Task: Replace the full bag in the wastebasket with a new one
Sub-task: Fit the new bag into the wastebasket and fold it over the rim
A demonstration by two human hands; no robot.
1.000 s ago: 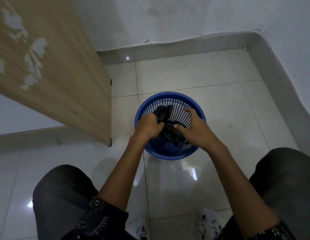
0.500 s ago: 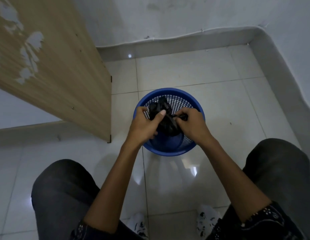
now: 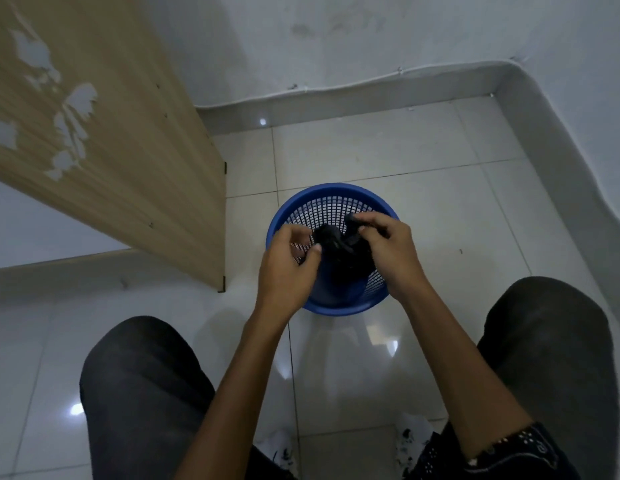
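The bag is a crumpled black wad held over the mouth of the basket, between my two hands, with its lower part hanging inside. The far mesh wall shows bare, so I judge this is the new bag, not yet opened. The step in hand is finding its mouth and spreading it.

My right grip is narrow and pinches a fold at the far top of the bag. My left grip is curled narrow at the bag's left edge, thumb against the film. Whether it has a layer pinched I cannot tell.

To do this well I should first find the true open edge, not a side fold. I would rub the film between thumb and forefinger until the two layers slide apart, then take one layer in each grip. Next I would draw them apart, left and right, slowly, since thin film like this probably clings to itself and may tear under a sharp tug. Keeping the wad low over the mouth should let the closed end drop straight to the bottom.

The basket stands free on the floor and looks light. When I stretch the hem over the rim I should work round it evenly and not haul on one side, or it may tip or slide.
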